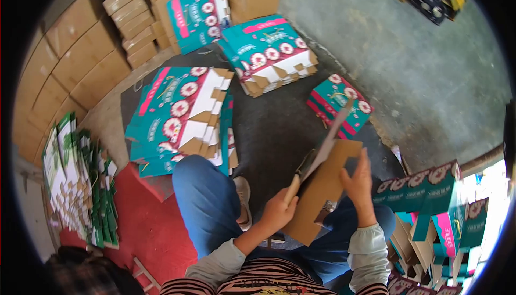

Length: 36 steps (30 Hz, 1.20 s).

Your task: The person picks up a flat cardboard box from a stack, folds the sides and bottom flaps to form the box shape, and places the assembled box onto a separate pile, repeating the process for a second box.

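Above my lap is a partly folded cardboard carton (328, 183), its plain brown inside facing up and one thin panel standing upright along its left side. My left hand (279, 209) is closed on the carton's left edge, near a pale flap. On the other side, my right hand (359, 183) has its fingers stretched up and the thumb apart, at the carton's right edge by a notch. Whether the right palm presses on the board is hidden. Just beyond the carton sits a formed teal and pink box (339, 104) with flower-like prints.
Flat printed cartons lie in a left stack (177, 115) and a back stack (269, 53) on the dark mat (258, 128). Brown boxes (80, 48) line the left wall. Green-white cartons (70, 177) stand left; teal boxes (424, 193) pile up at right.
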Each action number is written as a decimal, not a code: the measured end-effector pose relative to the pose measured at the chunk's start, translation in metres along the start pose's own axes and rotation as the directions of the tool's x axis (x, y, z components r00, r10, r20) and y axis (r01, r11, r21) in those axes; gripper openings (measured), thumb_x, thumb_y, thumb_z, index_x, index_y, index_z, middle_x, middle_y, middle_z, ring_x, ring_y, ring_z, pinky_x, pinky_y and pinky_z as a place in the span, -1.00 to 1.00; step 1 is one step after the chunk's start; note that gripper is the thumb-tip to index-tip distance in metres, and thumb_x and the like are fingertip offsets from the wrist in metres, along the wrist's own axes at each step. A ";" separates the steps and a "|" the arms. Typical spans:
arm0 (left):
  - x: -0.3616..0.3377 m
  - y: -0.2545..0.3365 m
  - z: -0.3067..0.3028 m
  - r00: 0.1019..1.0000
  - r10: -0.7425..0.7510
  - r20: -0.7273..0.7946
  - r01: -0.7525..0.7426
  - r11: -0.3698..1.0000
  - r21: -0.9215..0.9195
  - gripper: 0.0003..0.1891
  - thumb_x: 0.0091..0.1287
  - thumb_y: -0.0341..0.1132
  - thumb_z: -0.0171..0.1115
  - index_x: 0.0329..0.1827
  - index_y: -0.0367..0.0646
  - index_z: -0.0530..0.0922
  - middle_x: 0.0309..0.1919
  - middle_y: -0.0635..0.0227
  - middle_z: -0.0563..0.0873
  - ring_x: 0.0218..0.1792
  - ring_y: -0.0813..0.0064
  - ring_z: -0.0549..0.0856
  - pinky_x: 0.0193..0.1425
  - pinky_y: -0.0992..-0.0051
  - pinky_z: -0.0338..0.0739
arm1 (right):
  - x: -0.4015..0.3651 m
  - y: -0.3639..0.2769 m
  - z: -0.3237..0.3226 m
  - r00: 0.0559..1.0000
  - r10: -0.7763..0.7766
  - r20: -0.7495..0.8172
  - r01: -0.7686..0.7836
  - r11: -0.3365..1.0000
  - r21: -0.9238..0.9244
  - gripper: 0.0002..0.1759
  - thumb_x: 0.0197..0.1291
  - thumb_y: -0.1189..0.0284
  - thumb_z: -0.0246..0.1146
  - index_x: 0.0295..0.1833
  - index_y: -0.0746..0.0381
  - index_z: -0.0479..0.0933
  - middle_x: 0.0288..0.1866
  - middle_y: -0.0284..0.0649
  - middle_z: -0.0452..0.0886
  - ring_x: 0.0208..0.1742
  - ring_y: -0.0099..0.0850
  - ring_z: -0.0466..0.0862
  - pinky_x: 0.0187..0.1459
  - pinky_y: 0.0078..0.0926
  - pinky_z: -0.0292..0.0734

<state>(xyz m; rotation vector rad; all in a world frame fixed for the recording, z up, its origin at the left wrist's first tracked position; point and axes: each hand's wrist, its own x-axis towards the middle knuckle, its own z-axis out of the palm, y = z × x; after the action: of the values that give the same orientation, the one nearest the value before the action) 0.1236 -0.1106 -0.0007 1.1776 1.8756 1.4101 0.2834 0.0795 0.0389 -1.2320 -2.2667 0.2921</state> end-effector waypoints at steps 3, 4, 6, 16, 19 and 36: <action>-0.001 0.010 -0.005 0.991 0.051 0.123 -0.056 0.998 0.040 -0.60 0.36 -0.27 0.12 0.24 -0.15 0.43 -0.05 0.07 0.64 -0.06 -0.01 0.64 -0.04 0.25 0.54 | 0.026 -0.036 -0.040 0.975 -0.222 0.018 0.211 0.896 -0.390 0.05 -0.17 0.45 0.47 0.48 0.19 0.08 0.41 0.03 0.23 0.41 0.01 0.26 0.38 -0.09 0.18; -0.002 0.006 -0.002 0.984 0.088 0.154 -0.095 0.995 0.035 -0.59 0.37 -0.28 0.10 0.27 -0.14 0.42 -0.03 0.08 0.63 -0.06 0.01 0.64 -0.03 0.25 0.54 | 0.031 -0.040 -0.046 0.962 -0.256 0.094 0.270 0.853 -0.446 0.05 -0.18 0.43 0.47 0.48 0.15 0.09 0.39 0.01 0.27 0.40 0.01 0.27 0.38 -0.08 0.18; -0.003 0.003 -0.004 0.964 0.124 0.234 -0.134 0.990 0.029 -0.58 0.39 -0.30 0.06 0.31 -0.11 0.38 0.00 0.10 0.61 -0.05 0.05 0.64 -0.01 0.26 0.53 | 0.044 -0.028 -0.048 0.913 -0.329 0.240 0.401 0.832 -0.384 -0.08 -0.19 0.42 0.47 0.38 0.13 0.25 0.32 -0.03 0.35 0.38 0.00 0.30 0.37 -0.10 0.20; -0.007 -0.005 -0.033 0.885 0.144 0.442 -0.166 0.986 0.013 -0.56 0.41 -0.27 0.00 0.36 -0.06 0.37 -0.05 0.12 0.61 -0.09 0.11 0.65 -0.01 0.27 0.54 | 0.052 -0.016 -0.091 0.644 -0.400 0.652 0.615 0.777 -0.130 -0.69 -0.09 0.42 0.35 -0.14 0.21 0.61 0.16 0.00 0.45 0.21 -0.01 0.43 0.18 -0.17 0.39; -0.006 -0.005 -0.034 0.877 0.124 0.463 -0.149 0.989 0.016 -0.56 0.41 -0.27 0.01 0.35 -0.06 0.39 -0.06 0.13 0.62 -0.10 0.11 0.65 -0.01 0.27 0.54 | 0.058 -0.012 -0.101 0.561 -0.254 0.788 0.206 0.965 0.164 -0.67 -0.04 0.40 0.31 -0.09 0.23 0.61 0.17 -0.01 0.47 0.19 -0.03 0.46 0.14 -0.21 0.42; -0.022 -0.008 -0.023 0.801 0.176 0.573 -0.190 0.981 -0.036 -0.58 0.42 -0.25 -0.01 0.34 -0.03 0.40 0.07 0.12 0.62 0.03 0.07 0.62 0.09 0.23 0.53 | 0.041 0.009 -0.072 0.504 -0.457 0.733 0.736 0.671 -0.087 -0.47 -0.21 0.38 0.42 0.02 0.11 0.58 0.01 -0.14 0.57 0.10 -0.11 0.53 0.07 -0.25 0.47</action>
<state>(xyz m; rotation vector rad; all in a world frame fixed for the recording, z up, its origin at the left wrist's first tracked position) 0.1131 -0.1421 -0.0029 1.6156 1.3769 0.9604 0.3111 0.1141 0.1096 -0.3541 -3.3638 -0.0358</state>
